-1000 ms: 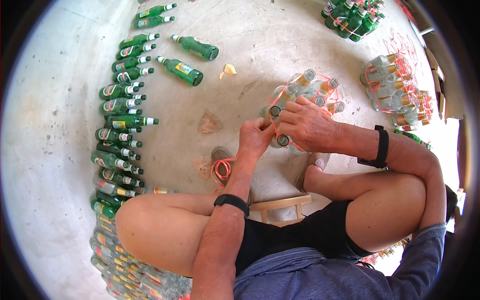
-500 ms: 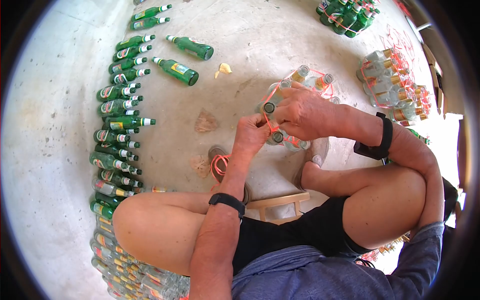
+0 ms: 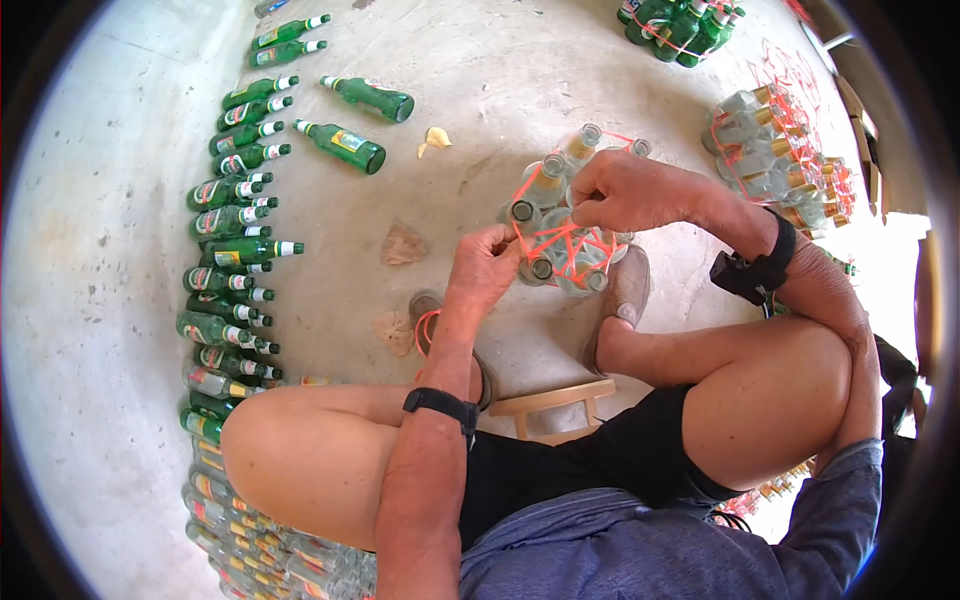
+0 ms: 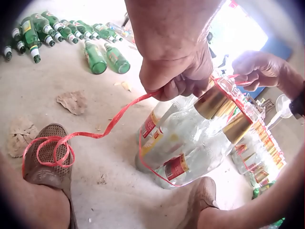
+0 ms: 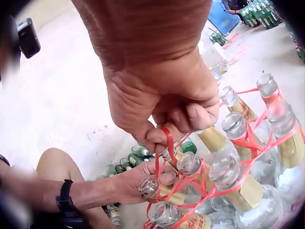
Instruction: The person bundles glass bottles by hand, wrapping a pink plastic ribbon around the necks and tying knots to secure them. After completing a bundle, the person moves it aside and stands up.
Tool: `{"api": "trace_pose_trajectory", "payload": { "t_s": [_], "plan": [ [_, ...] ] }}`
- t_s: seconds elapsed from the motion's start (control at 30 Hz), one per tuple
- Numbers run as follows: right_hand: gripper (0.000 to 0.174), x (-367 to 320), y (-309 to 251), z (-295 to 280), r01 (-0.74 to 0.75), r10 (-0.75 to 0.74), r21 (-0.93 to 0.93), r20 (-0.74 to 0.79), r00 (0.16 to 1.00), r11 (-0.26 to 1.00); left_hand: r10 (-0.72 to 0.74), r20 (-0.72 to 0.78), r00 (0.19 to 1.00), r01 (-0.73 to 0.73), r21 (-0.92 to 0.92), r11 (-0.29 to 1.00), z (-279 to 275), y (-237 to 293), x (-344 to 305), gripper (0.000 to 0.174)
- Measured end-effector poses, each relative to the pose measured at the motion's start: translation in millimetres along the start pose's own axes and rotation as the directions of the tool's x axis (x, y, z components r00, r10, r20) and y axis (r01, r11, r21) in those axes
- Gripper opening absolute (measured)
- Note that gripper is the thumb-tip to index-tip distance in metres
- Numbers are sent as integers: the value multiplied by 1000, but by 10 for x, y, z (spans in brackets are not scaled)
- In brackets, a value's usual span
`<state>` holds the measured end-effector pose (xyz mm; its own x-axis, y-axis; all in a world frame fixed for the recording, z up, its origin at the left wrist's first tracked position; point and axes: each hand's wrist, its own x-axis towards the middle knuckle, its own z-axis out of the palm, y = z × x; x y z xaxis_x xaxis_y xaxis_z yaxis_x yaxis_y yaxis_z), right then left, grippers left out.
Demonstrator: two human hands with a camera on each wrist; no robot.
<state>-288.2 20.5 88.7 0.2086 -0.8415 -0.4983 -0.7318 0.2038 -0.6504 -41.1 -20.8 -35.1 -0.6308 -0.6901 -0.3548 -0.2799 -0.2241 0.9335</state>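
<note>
Several clear glass bottles (image 4: 190, 133) with gold necks stand upright in a bundle between the feet. Red plastic twine (image 5: 248, 143) winds round and between their necks, and a strand circles their lower bodies. At the bundle's left edge, my left hand (image 3: 484, 262) grips the twine close to the bottle necks; its loose end trails down over a shoe (image 4: 50, 150). Above the necks my right hand (image 3: 630, 190) pinches a loop of the twine between thumb and forefinger, its other fingers curled in, as the right wrist view shows.
Green bottles (image 3: 235, 220) lie in a row along the wall at left, with two more (image 3: 345, 147) lying out on the floor. Tied bundles of clear bottles (image 3: 755, 145) and green bottles (image 3: 680, 30) stand at right. A wooden stool (image 3: 555, 400) is between the legs.
My right hand has lifted away from the bottle necks, up and to the right, uncovering the crossed twine. The left hand stays at the bundle's left edge. The head view has shifted slightly.
</note>
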Motion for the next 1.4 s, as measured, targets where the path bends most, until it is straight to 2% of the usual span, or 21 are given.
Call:
{"api": "trace_pose_trajectory", "payload": {
  "t_s": [0.07,0.17,0.37,0.47,0.57,0.67,0.77,0.87,0.97,1.07,1.17,1.27,1.4],
  "plan": [
    [23,-40,13,13,-32,32,7,8,999,999,-11,26,1000,10,42,999,-28,6,-8,22],
    [24,-56,162,100,1,-1,2,-3,1000,1000,-29,19,999,27,104,994,-22,43,-22,20],
    [25,-126,208,196,134,-144,-116,-87,986,984,-5,22,1000,4,64,998,19,87,-41,17],
    [24,-132,201,233,108,-123,-121,-122,985,987,-20,27,999,19,46,999,33,79,-36,17],
    [22,-102,280,309,176,-218,-221,-183,959,959,-44,34,998,44,10,999,34,94,-44,17],
    [19,-26,366,396,188,-248,-231,-267,931,955,-21,4,1000,21,-1,1000,57,73,-42,16],
    [17,18,386,472,51,-123,-220,-329,936,974,-23,-34,999,25,73,997,38,11,-24,15],
    [9,64,465,453,131,-231,-349,-260,938,928,-49,-51,997,55,115,992,2,-9,-25,15],
    [6,23,363,417,123,-183,-209,-298,937,970,0,-56,998,11,198,980,-31,83,-70,14],
    [3,44,358,407,82,-114,-115,-314,943,990,-45,-60,997,53,137,989,-37,96,-87,13],
    [1,78,500,445,116,-175,-187,-344,923,976,124,-75,989,-62,560,826,-185,-177,-8,19],
    [8,61,355,374,41,-110,-345,-181,977,938,-61,-172,983,112,306,946,-182,-87,-44,17],
    [12,95,410,354,39,-93,-297,-171,981,954,-36,-176,984,85,280,956,-261,-90,-57,17]
  ]
}}
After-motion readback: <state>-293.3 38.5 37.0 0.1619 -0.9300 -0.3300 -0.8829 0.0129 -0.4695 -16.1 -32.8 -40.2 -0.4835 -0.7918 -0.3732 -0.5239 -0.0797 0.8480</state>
